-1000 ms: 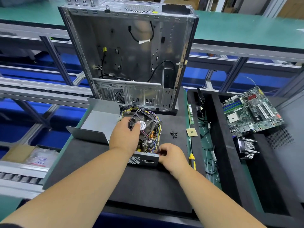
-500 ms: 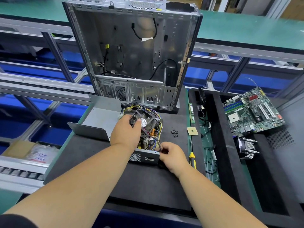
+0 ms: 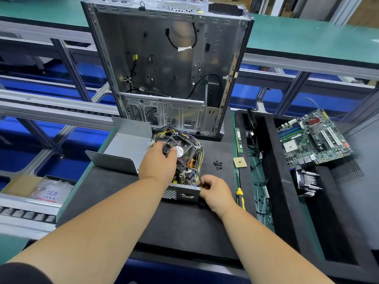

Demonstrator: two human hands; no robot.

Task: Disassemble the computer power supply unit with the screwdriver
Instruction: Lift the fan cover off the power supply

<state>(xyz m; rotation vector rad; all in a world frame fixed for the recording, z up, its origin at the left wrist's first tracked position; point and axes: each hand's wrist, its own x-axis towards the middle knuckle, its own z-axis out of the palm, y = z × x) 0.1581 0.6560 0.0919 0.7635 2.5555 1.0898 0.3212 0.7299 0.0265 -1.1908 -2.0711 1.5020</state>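
The opened power supply unit (image 3: 181,193) lies on the black mat, its circuit board and coloured wires exposed. My left hand (image 3: 159,165) grips the black fan (image 3: 180,151), which is tilted up out of the unit. My right hand (image 3: 215,193) pinches a small black part at the unit's near right corner. The unit's grey metal cover (image 3: 123,150) lies to its left. The yellow-handled screwdriver (image 3: 240,195) lies on the mat just right of my right hand, untouched.
An empty computer case (image 3: 168,68) stands upright behind the unit. Several loose black screws (image 3: 217,163) and a CPU chip (image 3: 240,162) lie to the right. A black tray (image 3: 287,201) holds a motherboard (image 3: 313,138), a heatsink (image 3: 306,181) and cables.
My left hand has turned the fan a little further up and to the right. My right hand has stayed at the near right corner, fingers now pinched closer together.
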